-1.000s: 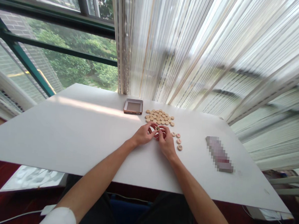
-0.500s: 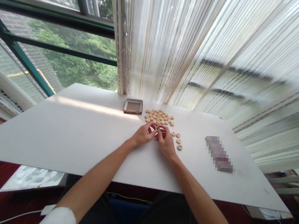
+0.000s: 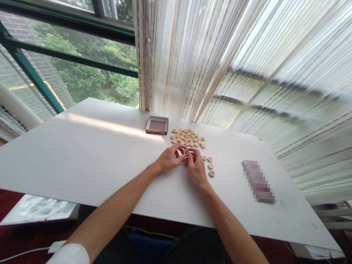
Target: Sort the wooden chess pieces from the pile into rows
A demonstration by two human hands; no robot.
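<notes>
My left hand (image 3: pixel 168 159) and my right hand (image 3: pixel 196 166) meet at the middle of the white table (image 3: pixel 87 154). Together their fingertips pinch a round wooden chess piece (image 3: pixel 186 151) with a dark character on top. Something red shows under the fingers below it; I cannot make it out. Just beyond the hands lies a cluster of several tan round pieces (image 3: pixel 188 137), face down. To the right of my right hand three pieces with marked faces (image 3: pixel 210 165) lie in a short row.
A small open brown box (image 3: pixel 156 125) sits beyond the cluster, to its left. A flat blurred object (image 3: pixel 258 181) lies on the table's right side. Striped curtains and a window stand behind the table. A cable runs on the floor below left.
Almost nothing has changed; both hands stay pinched on the piece, with only slight finger shifts.
</notes>
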